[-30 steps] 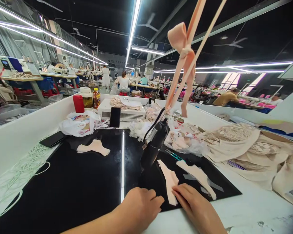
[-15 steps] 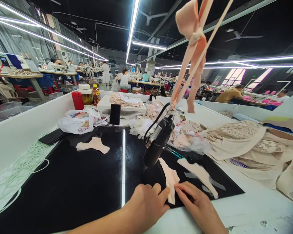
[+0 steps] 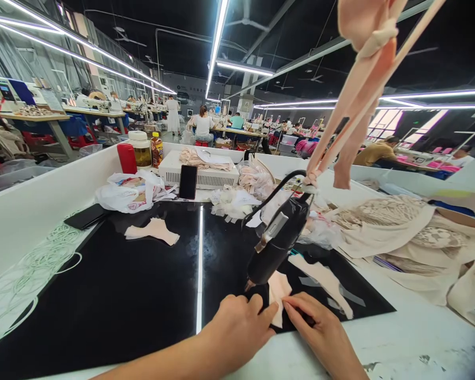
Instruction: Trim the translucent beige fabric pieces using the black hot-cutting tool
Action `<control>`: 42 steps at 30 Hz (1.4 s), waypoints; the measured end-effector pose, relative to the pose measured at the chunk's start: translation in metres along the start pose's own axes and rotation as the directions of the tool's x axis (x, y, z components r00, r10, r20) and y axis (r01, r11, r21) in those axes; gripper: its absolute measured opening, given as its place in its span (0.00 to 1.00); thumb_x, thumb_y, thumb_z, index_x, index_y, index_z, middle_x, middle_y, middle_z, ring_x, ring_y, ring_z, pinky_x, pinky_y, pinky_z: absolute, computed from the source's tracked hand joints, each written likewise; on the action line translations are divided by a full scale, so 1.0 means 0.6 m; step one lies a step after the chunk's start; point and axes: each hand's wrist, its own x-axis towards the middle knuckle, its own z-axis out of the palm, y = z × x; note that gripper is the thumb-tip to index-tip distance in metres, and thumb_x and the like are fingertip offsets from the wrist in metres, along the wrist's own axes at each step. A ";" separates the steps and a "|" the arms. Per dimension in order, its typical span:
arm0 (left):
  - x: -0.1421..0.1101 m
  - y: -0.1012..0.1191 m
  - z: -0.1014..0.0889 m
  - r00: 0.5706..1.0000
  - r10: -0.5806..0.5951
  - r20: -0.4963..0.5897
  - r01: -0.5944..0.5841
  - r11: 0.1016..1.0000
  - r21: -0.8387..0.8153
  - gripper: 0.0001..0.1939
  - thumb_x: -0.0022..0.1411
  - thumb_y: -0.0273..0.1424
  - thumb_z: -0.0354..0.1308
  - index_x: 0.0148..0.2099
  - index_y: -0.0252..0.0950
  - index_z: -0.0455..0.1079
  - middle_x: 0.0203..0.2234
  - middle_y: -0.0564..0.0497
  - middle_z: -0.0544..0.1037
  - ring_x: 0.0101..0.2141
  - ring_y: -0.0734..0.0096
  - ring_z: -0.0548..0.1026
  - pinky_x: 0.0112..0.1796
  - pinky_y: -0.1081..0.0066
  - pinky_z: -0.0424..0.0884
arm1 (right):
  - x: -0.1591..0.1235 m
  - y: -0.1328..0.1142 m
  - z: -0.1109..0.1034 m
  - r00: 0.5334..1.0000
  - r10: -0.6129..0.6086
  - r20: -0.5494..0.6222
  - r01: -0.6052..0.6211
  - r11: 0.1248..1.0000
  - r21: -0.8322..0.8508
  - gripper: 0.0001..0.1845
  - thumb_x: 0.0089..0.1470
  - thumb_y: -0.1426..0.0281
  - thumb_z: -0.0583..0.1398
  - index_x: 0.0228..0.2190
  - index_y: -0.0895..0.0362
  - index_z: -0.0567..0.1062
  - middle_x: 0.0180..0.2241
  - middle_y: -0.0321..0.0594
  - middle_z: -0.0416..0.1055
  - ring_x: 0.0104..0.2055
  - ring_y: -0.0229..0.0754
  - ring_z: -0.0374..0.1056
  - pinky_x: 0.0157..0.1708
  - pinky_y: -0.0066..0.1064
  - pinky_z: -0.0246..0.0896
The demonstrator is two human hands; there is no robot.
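2 fingertips of our right hand (image 3: 319, 322) pinch the cloth piece (image 3: 279, 287); our left hand (image 3: 235, 327) is curled, grip unclear. Likely light, limp: best held by edges.

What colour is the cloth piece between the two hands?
The cloth piece is pale peach-pink, seen best in the head view.

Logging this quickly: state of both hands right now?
Left hand: curled, at the peach fabric piece; whether it grips cannot be told.
Right hand: closed, pinching that piece's edge.
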 end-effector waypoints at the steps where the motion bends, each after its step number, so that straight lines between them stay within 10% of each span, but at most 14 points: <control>1: 0.000 0.000 -0.001 1.000 0.004 0.000 -0.004 1.000 0.004 0.23 0.77 0.44 0.52 0.67 0.40 0.63 0.34 0.50 0.75 0.26 0.65 0.76 0.22 0.65 0.54 | 0.000 0.001 0.001 1.000 0.004 -0.005 -0.004 1.000 0.003 0.15 0.65 0.58 0.60 0.37 0.50 0.84 0.36 0.42 0.80 0.37 0.46 0.78 0.37 0.30 0.73; 24: 0.001 -0.003 0.001 1.000 0.008 -0.012 -0.008 1.000 -0.018 0.19 0.76 0.42 0.54 0.62 0.40 0.70 0.32 0.52 0.74 0.26 0.68 0.74 0.21 0.65 0.46 | 0.049 -0.026 -0.026 0.906 0.366 -0.215 -0.277 0.894 0.353 0.26 0.53 0.45 0.65 0.34 0.56 0.81 0.18 0.36 0.73 0.16 0.39 0.64 0.18 0.30 0.62; 33: 0.000 -0.006 -0.003 1.000 0.021 0.002 -0.021 0.999 -0.048 0.17 0.77 0.41 0.53 0.60 0.39 0.72 0.32 0.51 0.74 0.28 0.69 0.74 0.21 0.66 0.48 | 0.092 -0.083 -0.077 0.815 0.315 -0.486 -0.030 0.861 0.508 0.24 0.57 0.45 0.66 0.41 0.52 0.75 0.46 0.41 0.81 0.43 0.45 0.80 0.49 0.33 0.75; 42: 0.001 -0.005 0.009 1.000 0.001 -0.014 -0.002 0.998 -0.061 0.18 0.76 0.41 0.55 0.60 0.39 0.73 0.32 0.50 0.75 0.29 0.67 0.75 0.21 0.66 0.50 | 0.043 -0.135 -0.092 0.771 0.142 -0.620 0.289 0.791 0.540 0.08 0.62 0.60 0.67 0.39 0.50 0.80 0.44 0.37 0.81 0.47 0.45 0.79 0.51 0.34 0.77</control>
